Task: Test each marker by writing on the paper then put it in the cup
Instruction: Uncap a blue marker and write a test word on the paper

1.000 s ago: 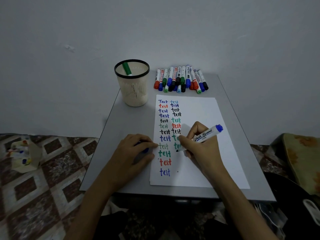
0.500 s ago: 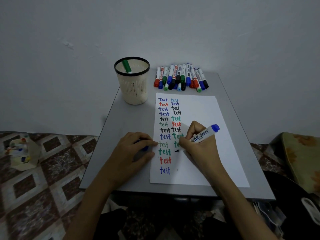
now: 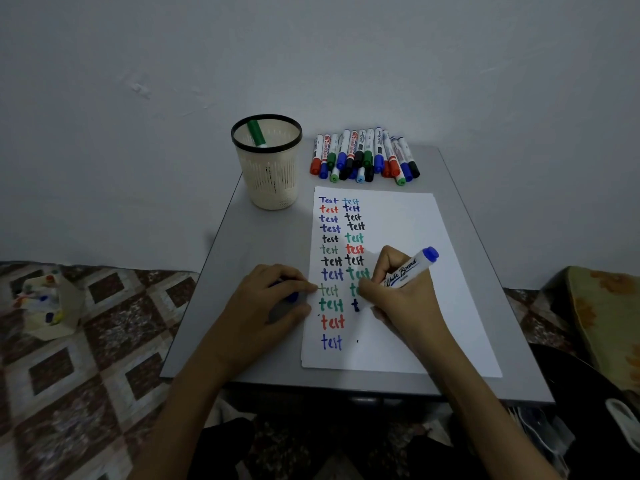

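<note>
The right hand [image 3: 403, 299] grips the blue marker [image 3: 410, 268] mid-paper [image 3: 415, 230], its right half blank, while the left hand [image 3: 266, 303] curls around a blue cap [image 3: 291, 296] at the sheet's left edge.

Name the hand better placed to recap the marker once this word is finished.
Left, probably. The left hand rests beside the paper holding what looks like the blue cap, while the right hand grips the marker.

right hand [image 3: 403, 299] writing, blue marker [image 3: 410, 268], paper [image 3: 408, 216]

Grey table [image 3: 221, 282], patterned floor [image 3: 104, 358]
</note>
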A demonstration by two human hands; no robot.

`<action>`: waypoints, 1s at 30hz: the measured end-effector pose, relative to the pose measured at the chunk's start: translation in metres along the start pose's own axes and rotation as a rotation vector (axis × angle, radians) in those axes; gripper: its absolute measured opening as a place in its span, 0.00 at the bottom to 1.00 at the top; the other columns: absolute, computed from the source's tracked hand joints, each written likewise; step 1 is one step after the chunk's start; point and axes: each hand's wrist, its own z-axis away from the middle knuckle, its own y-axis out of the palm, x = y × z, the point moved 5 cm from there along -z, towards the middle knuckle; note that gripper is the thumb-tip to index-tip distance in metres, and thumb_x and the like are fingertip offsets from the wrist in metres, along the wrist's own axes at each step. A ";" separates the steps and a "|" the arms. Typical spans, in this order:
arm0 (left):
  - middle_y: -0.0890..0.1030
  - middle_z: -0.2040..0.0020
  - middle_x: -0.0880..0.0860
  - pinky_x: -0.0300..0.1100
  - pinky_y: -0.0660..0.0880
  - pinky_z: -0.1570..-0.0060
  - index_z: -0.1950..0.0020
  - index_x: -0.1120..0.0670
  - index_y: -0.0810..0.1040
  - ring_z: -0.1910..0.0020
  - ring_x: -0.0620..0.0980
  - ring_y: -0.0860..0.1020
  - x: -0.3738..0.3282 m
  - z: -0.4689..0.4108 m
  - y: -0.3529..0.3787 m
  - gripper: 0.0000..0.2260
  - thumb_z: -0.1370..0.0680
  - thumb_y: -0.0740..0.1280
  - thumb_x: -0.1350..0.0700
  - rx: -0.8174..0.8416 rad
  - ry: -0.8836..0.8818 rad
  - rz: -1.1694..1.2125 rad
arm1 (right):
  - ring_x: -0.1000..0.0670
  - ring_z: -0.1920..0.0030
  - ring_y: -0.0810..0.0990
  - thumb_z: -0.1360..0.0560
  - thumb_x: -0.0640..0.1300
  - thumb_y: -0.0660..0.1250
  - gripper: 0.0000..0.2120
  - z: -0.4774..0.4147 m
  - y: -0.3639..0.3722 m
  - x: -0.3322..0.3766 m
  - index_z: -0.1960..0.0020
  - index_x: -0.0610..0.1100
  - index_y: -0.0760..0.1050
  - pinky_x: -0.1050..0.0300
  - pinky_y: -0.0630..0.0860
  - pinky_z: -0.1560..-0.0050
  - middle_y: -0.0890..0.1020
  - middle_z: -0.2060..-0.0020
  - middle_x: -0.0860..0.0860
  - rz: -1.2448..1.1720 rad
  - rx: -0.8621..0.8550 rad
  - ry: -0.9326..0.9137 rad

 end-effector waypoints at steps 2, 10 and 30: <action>0.75 0.44 0.44 0.43 0.71 0.44 0.40 0.50 0.79 0.43 0.44 0.72 0.000 0.000 0.000 0.17 0.24 0.61 0.45 -0.001 0.000 0.006 | 0.56 0.69 0.82 0.29 0.25 0.67 0.16 0.000 -0.004 0.001 0.67 0.38 0.63 0.67 0.71 0.76 0.81 0.68 0.49 -0.016 -0.046 -0.025; 0.76 0.44 0.45 0.37 0.70 0.44 0.41 0.51 0.79 0.44 0.44 0.72 -0.002 -0.001 -0.001 0.17 0.24 0.61 0.44 0.002 -0.007 0.008 | 0.44 0.50 0.83 0.29 0.26 0.67 0.17 0.001 -0.004 0.000 0.66 0.39 0.63 0.62 0.78 0.66 0.81 0.70 0.57 -0.013 -0.093 -0.046; 0.76 0.44 0.45 0.39 0.70 0.43 0.41 0.50 0.79 0.43 0.43 0.72 0.000 -0.001 -0.001 0.16 0.25 0.62 0.45 -0.001 -0.014 0.020 | 0.52 0.60 0.83 0.31 0.25 0.67 0.15 -0.001 -0.008 -0.001 0.67 0.36 0.62 0.53 0.81 0.62 0.76 0.75 0.54 0.035 -0.094 -0.063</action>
